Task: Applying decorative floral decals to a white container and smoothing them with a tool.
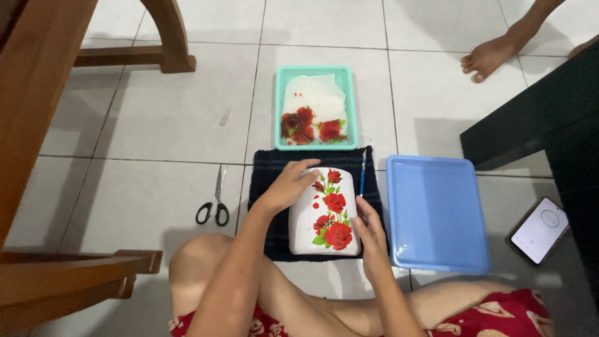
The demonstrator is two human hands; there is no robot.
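White rose-printed container point(324, 212) lies on dark cloth point(265, 178) — left hand point(288, 185) spread over its top, right hand point(369, 228) pinching a blue brush point(362, 176) beside it; teal tray point(315, 73) behind.

Glossy white container point(324, 215), dark cloth point(265, 181)

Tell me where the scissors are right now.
In the head view, the scissors lie on the floor tiles on the person's left, just beside the dark cloth and near the left hand.
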